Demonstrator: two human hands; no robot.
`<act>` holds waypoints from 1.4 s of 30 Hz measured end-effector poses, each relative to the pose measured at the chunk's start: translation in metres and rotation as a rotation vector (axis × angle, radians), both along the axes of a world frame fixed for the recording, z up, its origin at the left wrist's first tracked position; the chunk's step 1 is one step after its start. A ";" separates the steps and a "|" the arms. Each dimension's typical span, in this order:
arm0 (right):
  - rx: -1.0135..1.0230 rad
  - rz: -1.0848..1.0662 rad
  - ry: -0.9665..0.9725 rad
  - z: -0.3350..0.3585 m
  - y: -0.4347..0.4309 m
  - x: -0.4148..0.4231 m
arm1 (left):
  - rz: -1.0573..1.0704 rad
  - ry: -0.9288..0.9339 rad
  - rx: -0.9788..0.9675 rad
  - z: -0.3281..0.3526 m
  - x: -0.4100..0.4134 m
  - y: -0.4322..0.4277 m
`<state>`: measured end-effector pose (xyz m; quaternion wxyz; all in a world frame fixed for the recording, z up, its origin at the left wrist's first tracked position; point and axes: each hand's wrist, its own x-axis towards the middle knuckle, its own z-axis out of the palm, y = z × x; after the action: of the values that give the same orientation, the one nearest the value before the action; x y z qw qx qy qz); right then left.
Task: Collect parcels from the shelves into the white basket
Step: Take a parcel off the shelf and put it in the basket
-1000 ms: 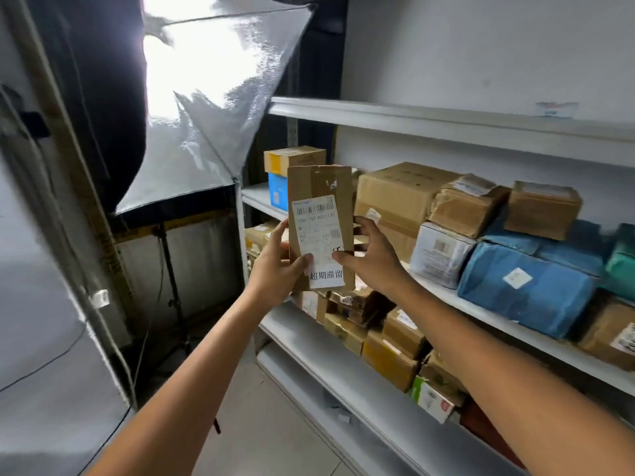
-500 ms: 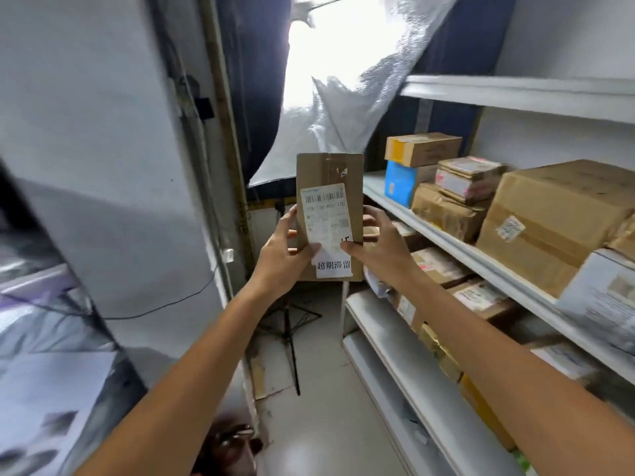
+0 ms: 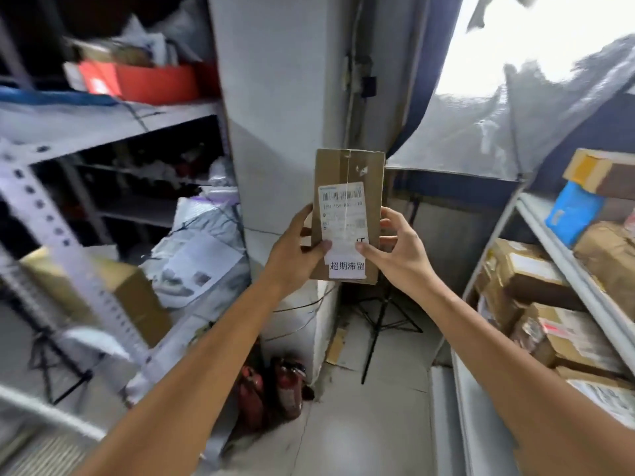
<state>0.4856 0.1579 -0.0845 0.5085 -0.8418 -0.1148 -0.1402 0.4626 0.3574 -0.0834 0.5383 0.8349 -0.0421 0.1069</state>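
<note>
I hold a tall brown cardboard parcel (image 3: 350,170) upright at chest height, its white barcode label facing me. My left hand (image 3: 292,252) grips its lower left edge, thumb across the front. My right hand (image 3: 398,249) grips the lower right edge, thumb on the label. The white shelf (image 3: 563,242) with several cardboard parcels runs along the right. No white basket is in view.
A white pillar (image 3: 275,97) stands straight ahead. A grey metal rack (image 3: 41,207) with bags, boxes and a red bin (image 3: 151,82) fills the left. Two red fire extinguishers (image 3: 275,389) and a black light-stand tripod (image 3: 381,324) sit on the floor.
My view has swung left, away from the parcel shelf toward the pillar and the metal rack. Both hands keep the same hold on the parcel.
</note>
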 end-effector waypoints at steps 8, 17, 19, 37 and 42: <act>-0.021 0.351 0.005 -0.007 0.096 -0.031 | 0.355 -0.023 0.012 -0.010 -0.091 0.078; -0.009 0.656 0.016 -0.020 0.218 -0.071 | 0.667 -0.020 -0.002 -0.016 -0.191 0.163; -0.003 0.714 0.020 -0.022 0.244 -0.082 | 0.733 -0.014 -0.017 -0.019 -0.209 0.180; -0.118 1.004 -0.009 -0.055 0.499 -0.134 | 1.078 0.029 -0.098 -0.060 -0.287 0.380; -0.129 1.080 0.030 -0.072 0.561 -0.141 | 1.143 0.078 -0.110 -0.078 -0.297 0.433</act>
<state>0.3442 0.7184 -0.1567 0.4572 -0.6942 -0.5323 0.1603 0.1653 0.7908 -0.1615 0.4387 0.6992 0.4413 0.3522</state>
